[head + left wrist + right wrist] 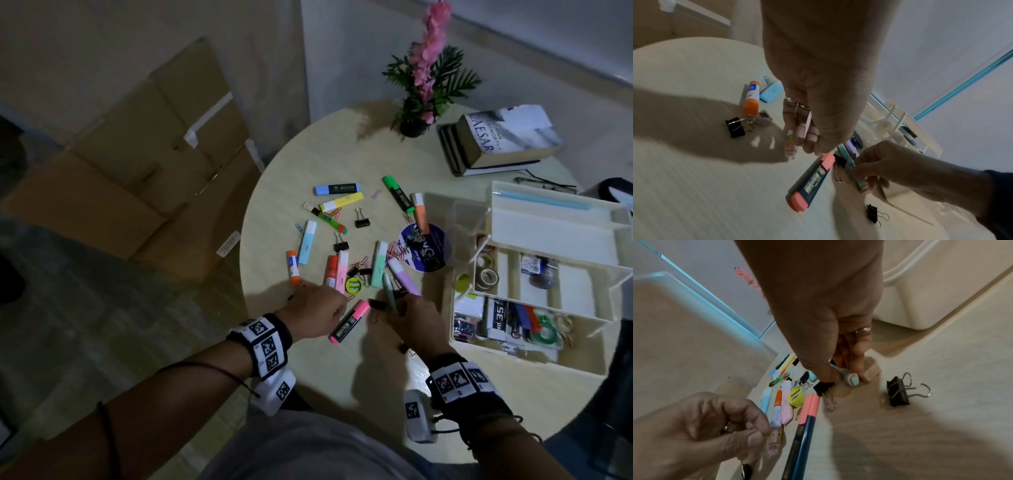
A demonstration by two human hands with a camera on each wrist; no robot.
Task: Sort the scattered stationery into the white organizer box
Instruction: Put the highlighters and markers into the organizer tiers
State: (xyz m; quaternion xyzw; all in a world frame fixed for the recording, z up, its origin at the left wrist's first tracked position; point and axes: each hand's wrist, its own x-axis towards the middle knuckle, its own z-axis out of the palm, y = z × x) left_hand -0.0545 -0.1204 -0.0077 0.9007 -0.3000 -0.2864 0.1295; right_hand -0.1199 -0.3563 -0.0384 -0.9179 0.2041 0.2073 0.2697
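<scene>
Round desk (308, 164), dim light, much detail lost in shadow. Left hand (313, 317): fingers curled, pinching a small clear pinkish tube (773, 444); what the tube is cannot be made out, and the head view hides it under the hand. Right hand (416, 325): fingers closed round a teal pen-like item (849, 378), its far end hidden in the palm. Pink highlighter (349, 322) lies flat on the desk between the two hands, touched by neither. Black binder clip (898, 391) lies near the right hand, apart from it; a second black clip (823, 387) sits just at the right thumb, contact unclear. Further highlighters, glue sticks, paper clips and a yellow sharpener (354, 285) lie scattered beyond the hands. White organizer box (534, 359) stands open to the right of the right hand, partly filled, its far corner cut off by the picture edge.
</scene>
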